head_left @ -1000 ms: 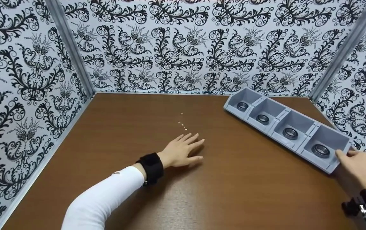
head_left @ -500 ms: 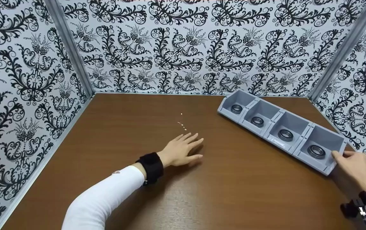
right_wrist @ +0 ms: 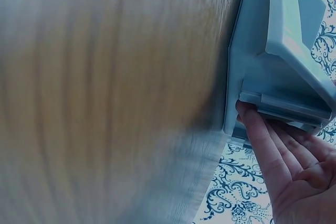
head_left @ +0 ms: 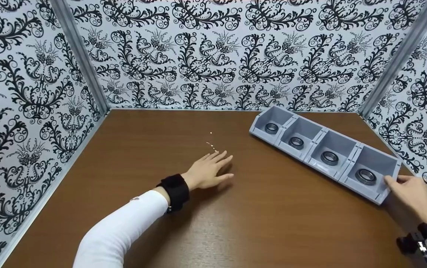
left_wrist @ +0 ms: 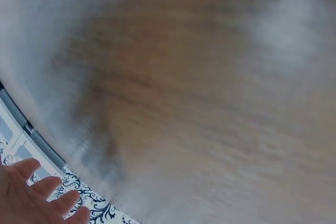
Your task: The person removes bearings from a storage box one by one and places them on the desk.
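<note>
A row of grey storage bins [head_left: 304,162], joined side by side, lies slantwise on the right of the table. Each compartment has one ball bearing in it, such as the near bearing [head_left: 366,176] and the far bearing [head_left: 271,128]. My right hand [head_left: 414,195] grips the near end wall of the row, thumb at its edge. In the right wrist view, fingers of that hand [right_wrist: 294,174] lie against the wall's outer side under a ledge. My left hand [head_left: 207,170], palm down with fingers spread, is at the middle of the table, holding nothing.
Small white specks [head_left: 212,145] mark the brown table [head_left: 265,223] just beyond the left fingertips. Patterned panels [head_left: 206,56] with grey metal posts enclose the table at the back, left and right.
The row of bins has slid left and slightly toward me with my right hand on its near end. My left hand has shifted slightly left and away from me.
</note>
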Motion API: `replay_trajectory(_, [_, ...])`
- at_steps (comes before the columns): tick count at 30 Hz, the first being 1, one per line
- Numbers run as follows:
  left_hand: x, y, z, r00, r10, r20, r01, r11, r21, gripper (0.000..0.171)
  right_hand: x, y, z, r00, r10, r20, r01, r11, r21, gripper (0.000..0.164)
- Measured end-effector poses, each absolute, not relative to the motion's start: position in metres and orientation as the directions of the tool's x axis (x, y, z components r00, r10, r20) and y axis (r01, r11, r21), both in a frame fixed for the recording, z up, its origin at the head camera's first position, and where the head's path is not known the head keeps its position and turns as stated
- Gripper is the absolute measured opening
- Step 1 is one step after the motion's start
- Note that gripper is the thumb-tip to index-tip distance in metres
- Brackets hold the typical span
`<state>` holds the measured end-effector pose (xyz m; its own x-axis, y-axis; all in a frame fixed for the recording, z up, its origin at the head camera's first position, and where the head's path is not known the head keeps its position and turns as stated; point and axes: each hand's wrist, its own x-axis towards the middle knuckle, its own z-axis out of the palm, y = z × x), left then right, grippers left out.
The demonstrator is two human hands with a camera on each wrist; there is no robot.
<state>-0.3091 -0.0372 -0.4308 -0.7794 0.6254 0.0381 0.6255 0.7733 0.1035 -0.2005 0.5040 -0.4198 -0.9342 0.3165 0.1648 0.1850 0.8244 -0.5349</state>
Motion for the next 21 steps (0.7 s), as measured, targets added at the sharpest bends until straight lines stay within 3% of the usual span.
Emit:
replay_trajectory(4, [-0.31, -0.037, -0.429, -0.782, 0.622, 0.046, 0.622, 0.775, 0.11, 0.069, -0.2, 0.504, -0.419, -0.937, 0.305, 0.172, 0.174, 0.833, -0.525, 0.061])
replay_trajectory(11, [-0.314, -0.035, -0.429, -0.786, 0.617, 0.047, 0.616, 0.774, 0.148, 0.069, -0.201, 0.501, -0.419, -0.925, 0.272, 0.265, 0.115, 0.866, -0.487, 0.046])
replay_trajectory(21, [-0.321, -0.033, -0.428, -0.801, 0.595, 0.064, 0.595, 0.781, 0.193, 0.068, -0.2, 0.5, -0.421, -0.931, 0.226, 0.287, 0.061, 0.872, -0.486, 0.047])
